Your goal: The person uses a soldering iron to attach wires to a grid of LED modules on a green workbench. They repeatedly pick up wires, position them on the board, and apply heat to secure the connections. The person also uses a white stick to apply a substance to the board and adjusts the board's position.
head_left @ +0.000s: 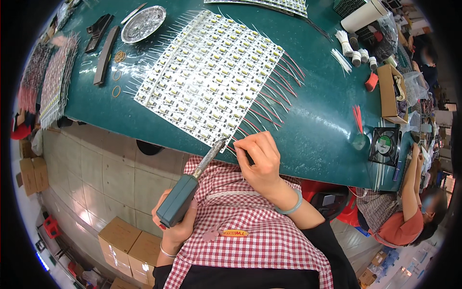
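Observation:
My left hand (179,226) is closed round the dark green handle of a soldering iron (179,198). Its metal tip rests at the near corner of a white circuit board panel (207,72), which carries rows of small yellow and black parts. Close to that corner, the fingers of my right hand (262,159) pinch a thin wire (234,139); the fingers partly hide it. Red and white wires (274,94) stick out along the panel's right edge, and pale wires (166,41) line its left side.
On the green table (327,130) lie a metal dish (143,24), rubber bands (117,90), a dark bar (107,55), bundled wires (344,43) and red wires (357,119). A cardboard box (392,94) and a fan (385,146) stand right, near a co-worker (399,216).

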